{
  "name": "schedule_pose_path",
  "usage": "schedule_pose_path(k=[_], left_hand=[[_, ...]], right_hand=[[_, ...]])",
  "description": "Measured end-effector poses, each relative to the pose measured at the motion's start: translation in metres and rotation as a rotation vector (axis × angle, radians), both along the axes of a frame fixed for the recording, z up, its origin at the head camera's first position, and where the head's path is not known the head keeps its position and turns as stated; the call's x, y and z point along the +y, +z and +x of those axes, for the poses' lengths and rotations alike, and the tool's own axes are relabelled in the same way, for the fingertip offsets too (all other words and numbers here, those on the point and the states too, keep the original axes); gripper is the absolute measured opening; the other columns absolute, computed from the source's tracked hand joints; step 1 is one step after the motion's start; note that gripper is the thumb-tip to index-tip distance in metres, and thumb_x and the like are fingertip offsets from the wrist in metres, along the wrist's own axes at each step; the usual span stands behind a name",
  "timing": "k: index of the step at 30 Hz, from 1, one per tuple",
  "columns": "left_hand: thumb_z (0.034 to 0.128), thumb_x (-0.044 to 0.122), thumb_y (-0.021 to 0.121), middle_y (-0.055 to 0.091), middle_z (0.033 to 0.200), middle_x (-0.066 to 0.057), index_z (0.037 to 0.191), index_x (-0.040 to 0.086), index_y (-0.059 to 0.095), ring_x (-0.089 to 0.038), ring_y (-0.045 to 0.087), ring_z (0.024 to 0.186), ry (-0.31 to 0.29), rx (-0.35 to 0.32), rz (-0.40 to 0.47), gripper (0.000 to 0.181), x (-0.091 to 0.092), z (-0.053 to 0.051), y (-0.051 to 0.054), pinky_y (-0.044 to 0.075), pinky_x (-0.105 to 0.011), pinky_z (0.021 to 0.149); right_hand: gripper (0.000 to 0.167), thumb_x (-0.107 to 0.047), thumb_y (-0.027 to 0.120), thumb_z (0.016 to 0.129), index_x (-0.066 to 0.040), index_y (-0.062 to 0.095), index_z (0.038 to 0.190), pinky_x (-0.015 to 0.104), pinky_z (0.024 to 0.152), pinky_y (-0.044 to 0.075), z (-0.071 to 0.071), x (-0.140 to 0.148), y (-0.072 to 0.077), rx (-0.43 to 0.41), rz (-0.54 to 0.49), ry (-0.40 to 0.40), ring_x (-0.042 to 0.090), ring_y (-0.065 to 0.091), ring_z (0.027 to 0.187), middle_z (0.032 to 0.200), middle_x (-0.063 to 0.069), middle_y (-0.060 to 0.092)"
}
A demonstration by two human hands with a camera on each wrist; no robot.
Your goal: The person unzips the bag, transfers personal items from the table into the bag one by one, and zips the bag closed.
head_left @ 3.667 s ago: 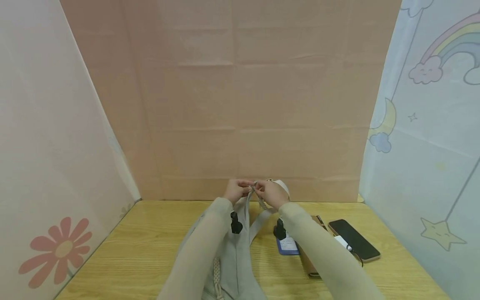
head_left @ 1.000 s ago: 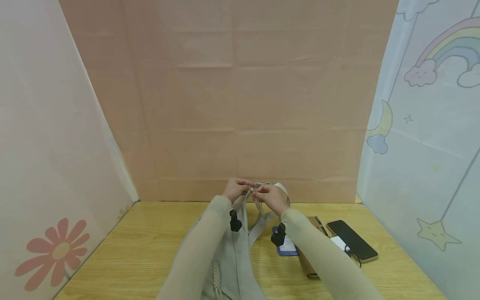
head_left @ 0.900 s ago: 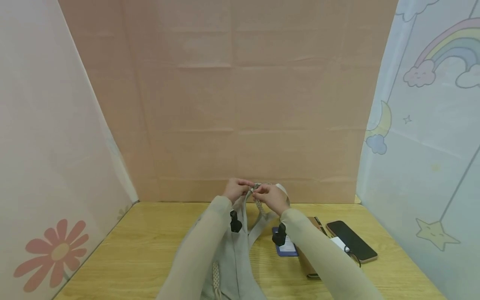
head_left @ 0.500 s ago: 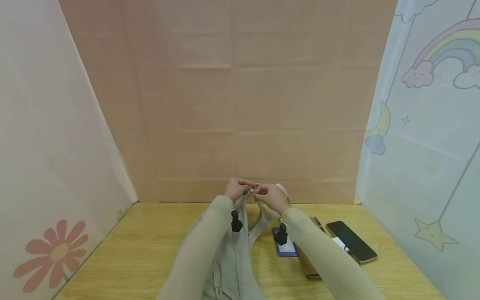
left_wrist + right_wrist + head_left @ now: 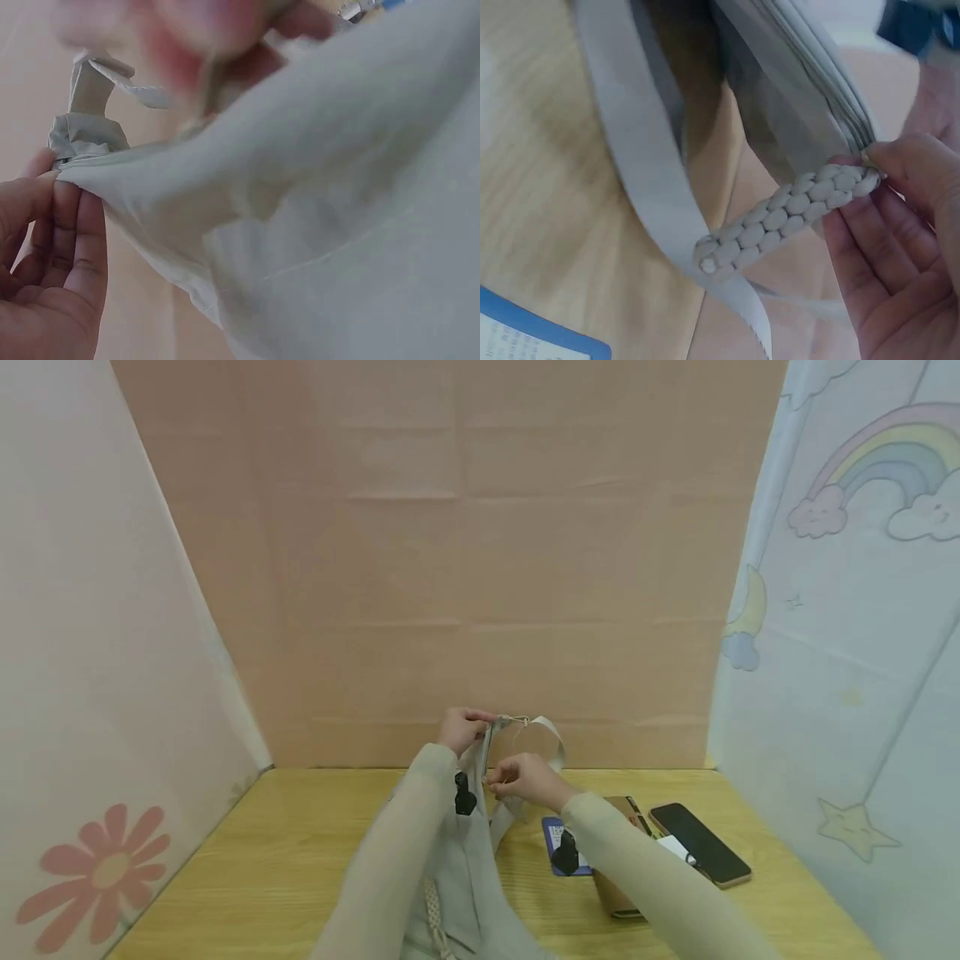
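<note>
A pale grey cloth bag (image 5: 467,893) stands on the table between the forearms, its zipped edge running away from the person. The left hand (image 5: 459,729) pinches the far top corner, beside the zip's end; in the left wrist view that hand (image 5: 56,255) has thumb and fingers on the gathered cloth. Nearer along the zip, the right hand (image 5: 528,779) pinches the zip pull. The right wrist view shows a braided beige zip pull (image 5: 780,217) hanging from the thumb and fingers, beside the zip (image 5: 829,86). A pale strap (image 5: 553,742) loops beyond the right hand.
Right of the bag lie a blue-edged card (image 5: 553,839), a brown leather-like case (image 5: 617,893) partly under the right sleeve, a white item (image 5: 675,847) with a dark cord and a black phone (image 5: 701,845). Another braided pull (image 5: 432,906) hangs on the bag's near side.
The right hand has moved from beside the left hand back along the zip towards the person. The left hand stays at the far corner, and the strap's loop has come into fuller view.
</note>
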State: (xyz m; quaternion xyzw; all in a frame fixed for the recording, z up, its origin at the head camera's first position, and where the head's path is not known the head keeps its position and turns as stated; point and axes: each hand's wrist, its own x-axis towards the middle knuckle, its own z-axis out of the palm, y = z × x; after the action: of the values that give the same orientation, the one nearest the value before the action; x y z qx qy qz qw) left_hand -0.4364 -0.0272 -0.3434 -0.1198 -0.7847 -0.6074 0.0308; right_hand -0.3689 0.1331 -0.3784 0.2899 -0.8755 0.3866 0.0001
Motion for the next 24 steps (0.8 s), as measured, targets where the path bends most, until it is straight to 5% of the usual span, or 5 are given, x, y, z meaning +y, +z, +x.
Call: schedule_pose_path(k=[6, 15, 19, 24], left_hand=[[0.0905, -0.003, 0.054, 0.070, 0.114, -0.012, 0.099, 0.002, 0.076, -0.019, 0.065, 0.095, 0.026, 0.029, 0.019, 0.024, 0.001, -0.002, 0.002, 0.054, -0.041, 0.084], [0.0908, -0.003, 0.054, 0.069, 0.114, -0.012, 0.099, 0.004, 0.076, -0.026, 0.065, 0.101, 0.074, 0.036, 0.042, 0.025, 0.000, -0.001, 0.013, 0.051, -0.045, 0.090], [0.0909, -0.002, 0.054, 0.069, 0.115, -0.011, 0.097, 0.006, 0.077, -0.026, 0.066, 0.102, 0.100, 0.033, 0.063, 0.026, -0.002, -0.006, 0.014, 0.051, -0.044, 0.091], [0.0910, -0.002, 0.054, 0.069, 0.113, -0.013, 0.097, 0.005, 0.077, -0.027, 0.064, 0.106, 0.122, 0.063, 0.062, 0.024, -0.003, -0.008, 0.015, 0.052, -0.043, 0.090]], right_hand=[[0.008, -0.011, 0.067, 0.090, -0.010, 0.074, 0.086, 0.022, 0.067, 0.054, 0.028, -0.006, -0.007, -0.028, 0.076, 0.160, 0.005, 0.067, 0.072, 0.090, 0.006, 0.074], [0.009, -0.005, 0.068, 0.086, -0.010, 0.075, 0.086, 0.013, 0.062, 0.050, 0.074, -0.019, -0.024, 0.011, 0.217, 0.372, -0.010, 0.060, 0.068, 0.082, -0.007, 0.073], [0.009, -0.008, 0.070, 0.085, -0.015, 0.074, 0.082, 0.009, 0.061, 0.048, 0.087, -0.023, -0.029, 0.087, 0.293, 0.424, -0.016, 0.055, 0.066, 0.078, -0.012, 0.071], [0.009, -0.011, 0.068, 0.087, -0.014, 0.073, 0.080, 0.009, 0.060, 0.047, 0.095, -0.018, -0.032, 0.042, 0.334, 0.484, -0.018, 0.048, 0.062, 0.073, -0.014, 0.068]])
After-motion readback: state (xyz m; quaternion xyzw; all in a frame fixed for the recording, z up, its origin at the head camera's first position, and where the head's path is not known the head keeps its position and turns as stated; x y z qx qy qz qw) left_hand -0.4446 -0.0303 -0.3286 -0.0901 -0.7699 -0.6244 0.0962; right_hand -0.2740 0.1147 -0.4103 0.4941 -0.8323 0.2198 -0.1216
